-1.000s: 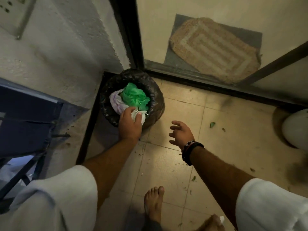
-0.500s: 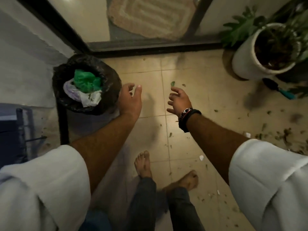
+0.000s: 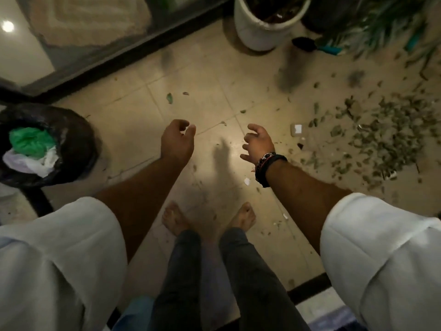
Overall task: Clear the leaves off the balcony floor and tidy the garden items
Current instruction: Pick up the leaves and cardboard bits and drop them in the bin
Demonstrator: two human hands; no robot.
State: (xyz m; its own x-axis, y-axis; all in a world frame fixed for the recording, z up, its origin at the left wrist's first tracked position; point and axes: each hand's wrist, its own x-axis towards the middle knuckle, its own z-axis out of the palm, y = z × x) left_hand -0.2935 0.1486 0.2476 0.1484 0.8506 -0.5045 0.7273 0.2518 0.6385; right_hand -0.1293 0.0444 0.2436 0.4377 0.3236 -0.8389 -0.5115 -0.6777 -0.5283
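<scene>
A pile of dry green-brown leaves (image 3: 384,137) is spread over the tiled floor at the right. A bin lined with a black bag (image 3: 74,144) stands at the left, with green and white plastic (image 3: 31,142) stuffed inside. My left hand (image 3: 176,142) hovers over the tiles to the right of the bin, fingers loosely curled and holding nothing. My right hand (image 3: 257,144), with dark bands on the wrist, hangs beside it with fingers spread, empty, to the left of the leaf pile.
A white plant pot (image 3: 260,32) stands at the top, with a dark brush with a teal handle (image 3: 317,45) beside it and foliage (image 3: 391,22) at the top right. A glass door with a black frame (image 3: 114,60) runs along the top left. My bare feet (image 3: 207,218) stand below the hands.
My left hand has let go of the white plastic in the bin and moved right, away from it. The view has swung right, bringing the pot and the leaf pile into sight.
</scene>
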